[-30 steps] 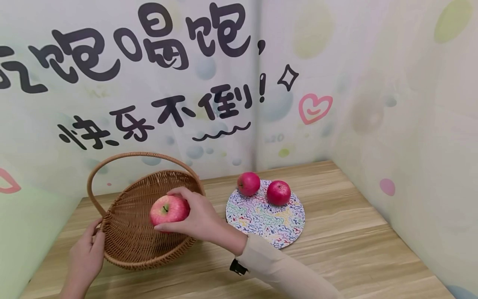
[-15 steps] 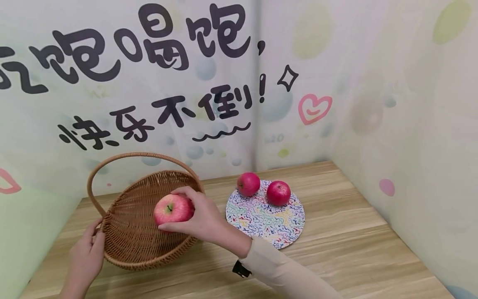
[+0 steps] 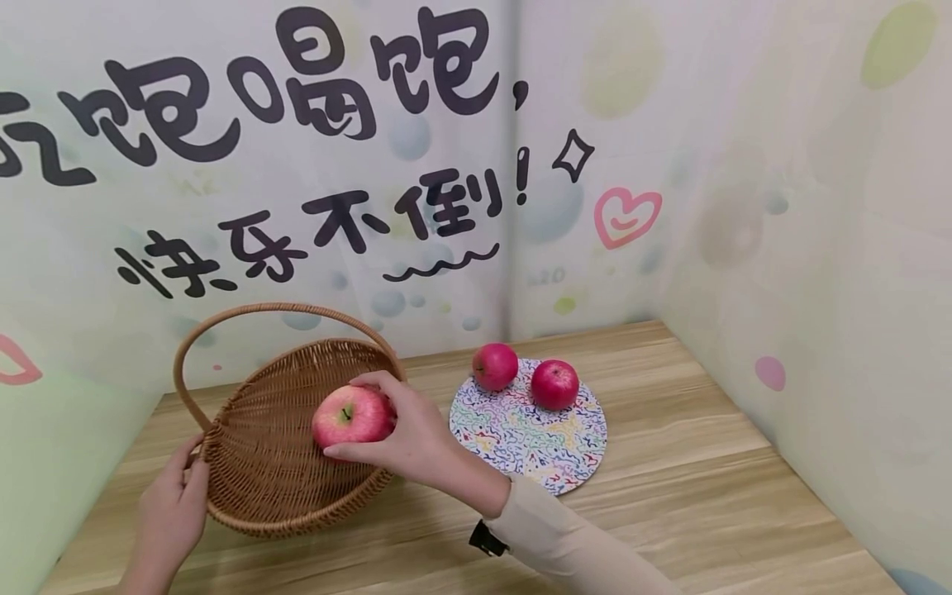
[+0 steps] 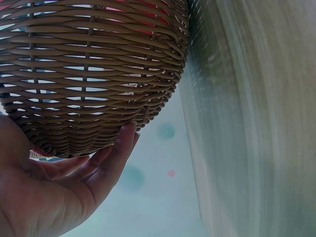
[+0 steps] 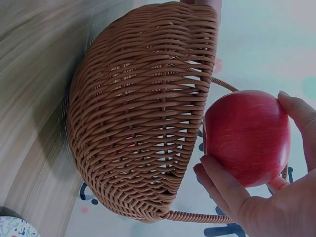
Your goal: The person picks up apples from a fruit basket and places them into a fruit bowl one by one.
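A red apple (image 3: 353, 416) with a yellowish patch round its stem is gripped by my right hand (image 3: 416, 434), thumb on the near side and fingers behind. In the head view it overlaps the inside of a brown wicker basket (image 3: 260, 463); the right wrist view puts the apple (image 5: 249, 138) just above the basket's rim. My left hand (image 3: 173, 504) holds the basket's left end near the base of the arched handle (image 3: 286, 307). The left wrist view has its fingers curled against the woven wall (image 4: 94, 94).
A round plate with a colourful squiggle pattern (image 3: 513, 438) lies right of the basket, two red apples (image 3: 495, 366) on its far part. The wooden table (image 3: 669, 463) meets patterned walls behind and at the sides. The basket handle arches over the opening.
My right hand has shifted slightly to the right with the apple, still over the basket. The left hand, basket, plate and its two apples have stayed in place.
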{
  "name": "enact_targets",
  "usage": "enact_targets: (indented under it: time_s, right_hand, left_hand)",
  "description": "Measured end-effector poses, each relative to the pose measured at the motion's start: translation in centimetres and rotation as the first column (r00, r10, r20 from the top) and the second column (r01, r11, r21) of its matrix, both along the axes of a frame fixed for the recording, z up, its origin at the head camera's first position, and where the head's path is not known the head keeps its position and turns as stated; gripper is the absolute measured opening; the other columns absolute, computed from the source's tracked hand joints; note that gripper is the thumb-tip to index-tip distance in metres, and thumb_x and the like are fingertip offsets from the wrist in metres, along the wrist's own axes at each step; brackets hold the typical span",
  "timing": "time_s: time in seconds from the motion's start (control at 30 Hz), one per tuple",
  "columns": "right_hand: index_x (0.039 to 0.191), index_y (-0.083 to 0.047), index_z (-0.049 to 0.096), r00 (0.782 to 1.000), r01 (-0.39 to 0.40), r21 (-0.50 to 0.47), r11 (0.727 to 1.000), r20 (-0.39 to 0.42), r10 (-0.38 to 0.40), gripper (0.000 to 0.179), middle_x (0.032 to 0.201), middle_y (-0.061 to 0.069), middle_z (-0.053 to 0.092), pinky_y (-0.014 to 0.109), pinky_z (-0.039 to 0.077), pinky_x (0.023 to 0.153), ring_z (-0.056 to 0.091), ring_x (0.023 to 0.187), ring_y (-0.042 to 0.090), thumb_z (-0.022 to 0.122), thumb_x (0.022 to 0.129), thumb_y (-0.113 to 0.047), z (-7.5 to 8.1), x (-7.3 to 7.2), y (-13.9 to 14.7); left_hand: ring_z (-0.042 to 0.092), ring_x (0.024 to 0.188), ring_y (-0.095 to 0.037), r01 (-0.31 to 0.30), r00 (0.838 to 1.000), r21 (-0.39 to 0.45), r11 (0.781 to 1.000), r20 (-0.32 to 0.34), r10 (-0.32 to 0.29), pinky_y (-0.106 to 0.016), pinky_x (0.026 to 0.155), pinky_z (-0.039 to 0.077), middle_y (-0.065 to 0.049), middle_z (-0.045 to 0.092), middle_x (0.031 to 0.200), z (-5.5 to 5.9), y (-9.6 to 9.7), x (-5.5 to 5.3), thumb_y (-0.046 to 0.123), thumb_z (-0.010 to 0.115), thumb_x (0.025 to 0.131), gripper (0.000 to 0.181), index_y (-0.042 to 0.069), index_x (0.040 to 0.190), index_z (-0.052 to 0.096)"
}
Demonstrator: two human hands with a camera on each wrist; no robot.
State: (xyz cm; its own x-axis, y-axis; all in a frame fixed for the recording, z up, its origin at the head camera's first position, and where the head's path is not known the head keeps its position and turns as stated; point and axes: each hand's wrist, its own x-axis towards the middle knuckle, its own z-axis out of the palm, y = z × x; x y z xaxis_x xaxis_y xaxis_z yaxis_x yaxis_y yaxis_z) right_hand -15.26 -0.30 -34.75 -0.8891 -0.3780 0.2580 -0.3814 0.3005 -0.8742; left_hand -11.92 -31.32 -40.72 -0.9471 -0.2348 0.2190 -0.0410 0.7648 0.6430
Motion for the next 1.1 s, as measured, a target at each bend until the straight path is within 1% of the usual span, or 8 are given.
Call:
enact_targets:
  time_s: [0.17,0.3,0.47,0.63,0.73,0.97,1.0,1.1]
  right_hand:
    - [0.136,-0.026,0.062,1.0,0.008,-0.013,1.0,-0.001,-0.008,0.069,0.121,-0.007,0.07,0.021,0.055,0.089,0.064,0.105,0.002,0.096,0.077,-0.035,0.1,0.2,0.2]
    - [0.135,-0.027,0.062,1.0,0.013,-0.023,1.0,0.0,-0.013,0.068,0.123,-0.006,0.07,0.021,0.055,0.09,0.064,0.106,0.003,0.096,0.077,-0.036,0.2,0.2,0.4]
    - [0.137,-0.025,0.061,1.0,-0.008,-0.053,0.999,-0.005,0.008,0.068,0.125,-0.006,0.069,0.021,0.055,0.091,0.065,0.108,0.003,0.095,0.079,-0.033,0.1,0.3,0.7]
    - [0.136,-0.023,0.061,1.0,-0.009,-0.068,0.998,-0.017,0.008,0.067,0.125,-0.005,0.069,0.022,0.055,0.092,0.065,0.108,0.004,0.095,0.079,-0.032,0.2,0.5,1.1]
    - [0.136,-0.023,0.062,1.0,-0.008,-0.077,0.997,-0.019,0.006,0.067,0.124,-0.005,0.069,0.021,0.055,0.09,0.065,0.106,0.004,0.095,0.079,-0.031,0.2,0.5,1.3]
    - [0.135,-0.022,0.063,1.0,0.015,-0.076,0.997,-0.016,-0.016,0.066,0.125,-0.006,0.069,0.021,0.056,0.084,0.065,0.102,0.006,0.096,0.078,-0.031,-0.1,0.6,1.6]
    - [0.134,-0.022,0.063,1.0,0.017,-0.078,0.997,-0.015,-0.018,0.066,0.125,-0.006,0.069,0.022,0.057,0.083,0.065,0.102,0.006,0.096,0.078,-0.03,-0.1,0.6,1.7]
    - [0.134,-0.022,0.063,1.0,0.02,-0.086,0.996,-0.022,-0.022,0.066,0.125,-0.006,0.07,0.023,0.057,0.082,0.065,0.101,0.007,0.096,0.078,-0.03,-0.1,0.6,1.8]
  left_hand:
    - [0.068,0.098,-0.049,-0.003,1.0,-0.009,1.0,-0.009,0.003,-0.02,0.059,0.046,-0.045,0.059,0.127,0.0,0.0,0.0,0.013,0.03,0.108,0.053,-0.018,0.15,0.04]
    - [0.067,0.099,-0.051,-0.004,1.0,-0.006,1.0,-0.004,0.004,-0.02,0.059,0.045,-0.045,0.059,0.128,0.0,0.0,0.0,0.013,0.029,0.108,0.054,-0.018,0.15,0.04]
    - [0.065,0.105,-0.054,-0.005,1.0,0.001,1.0,0.006,0.005,-0.019,0.06,0.045,-0.045,0.058,0.13,0.1,0.0,0.0,0.013,0.029,0.108,0.054,-0.017,0.151,0.039]
    - [0.066,0.103,-0.052,-0.002,1.0,0.0,1.0,-0.002,0.002,-0.019,0.059,0.045,-0.045,0.058,0.129,0.0,0.0,0.0,0.013,0.029,0.108,0.054,-0.017,0.151,0.04]
    - [0.067,0.101,-0.05,-0.001,1.0,-0.002,1.0,-0.006,0.001,-0.019,0.059,0.046,-0.045,0.059,0.128,0.0,0.0,-0.1,0.013,0.03,0.108,0.053,-0.018,0.15,0.04]
    - [0.068,0.094,-0.039,-0.004,1.0,-0.001,1.0,-0.002,0.004,-0.019,0.059,0.046,-0.044,0.06,0.127,0.0,-0.1,-0.1,0.013,0.03,0.108,0.053,-0.017,0.15,0.041]
    - [0.068,0.095,-0.042,-0.003,1.0,0.0,1.0,-0.002,0.003,-0.019,0.059,0.046,-0.044,0.059,0.128,0.0,-0.1,-0.1,0.013,0.03,0.108,0.053,-0.017,0.15,0.041]
    - [0.068,0.094,-0.041,-0.002,1.0,0.0,1.0,-0.001,0.002,-0.019,0.059,0.046,-0.044,0.059,0.128,0.0,-0.1,-0.1,0.013,0.03,0.108,0.053,-0.017,0.15,0.041]
